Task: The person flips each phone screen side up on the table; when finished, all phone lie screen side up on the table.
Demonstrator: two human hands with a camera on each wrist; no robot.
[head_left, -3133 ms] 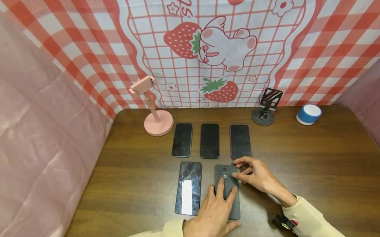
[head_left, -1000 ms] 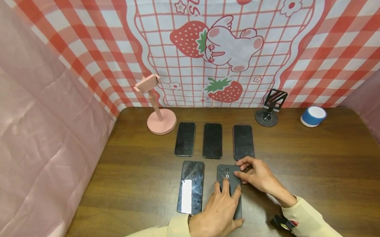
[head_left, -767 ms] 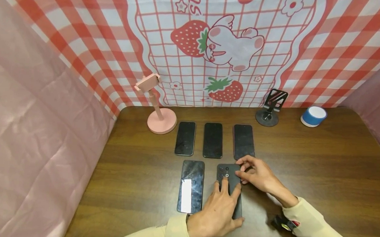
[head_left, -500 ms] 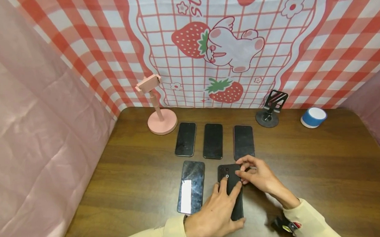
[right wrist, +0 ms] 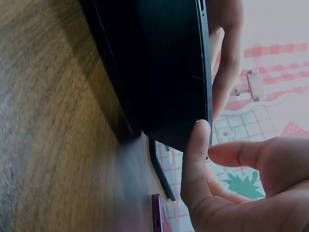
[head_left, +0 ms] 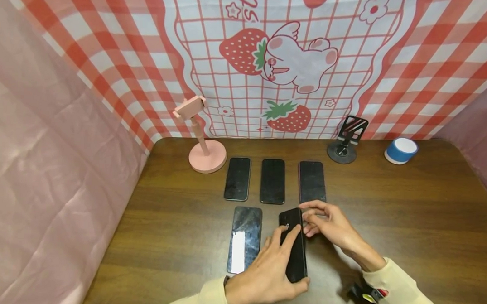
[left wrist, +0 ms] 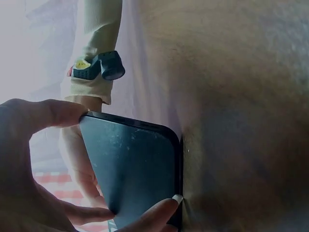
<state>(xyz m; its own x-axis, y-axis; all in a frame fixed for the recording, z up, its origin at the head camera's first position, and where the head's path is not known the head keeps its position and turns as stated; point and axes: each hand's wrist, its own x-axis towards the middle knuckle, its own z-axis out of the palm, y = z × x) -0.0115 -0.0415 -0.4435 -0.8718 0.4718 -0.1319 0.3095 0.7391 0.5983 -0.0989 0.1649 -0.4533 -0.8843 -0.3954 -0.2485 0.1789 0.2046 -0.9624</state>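
Observation:
A black phone (head_left: 297, 258) stands tilted on the wooden table, its right long edge raised and its back toward the left. My left hand (head_left: 264, 271) grips it, thumb at the near end and fingers on the back near the camera lenses. At the far right corner my right hand (head_left: 332, 226) pinches the raised edge. The left wrist view shows the phone's back (left wrist: 135, 164) between thumb and fingers. In the right wrist view its dark underside (right wrist: 154, 72) faces the camera, the corner held between thumb and finger. Left of it lies a phone (head_left: 246, 220) with a white glare.
Three phones lie in a row behind: a left one (head_left: 238, 179), a middle one (head_left: 272, 180) and a right one (head_left: 312, 180) close to my right fingers. Farther back stand a pink phone stand (head_left: 206, 157), a black phone stand (head_left: 343, 152) and a blue-and-white cylinder (head_left: 401, 150).
The black phone lay flat on the table; its right edge has since come up and it leans left. My left hand shifted slightly left, its fingers curling more around the phone.

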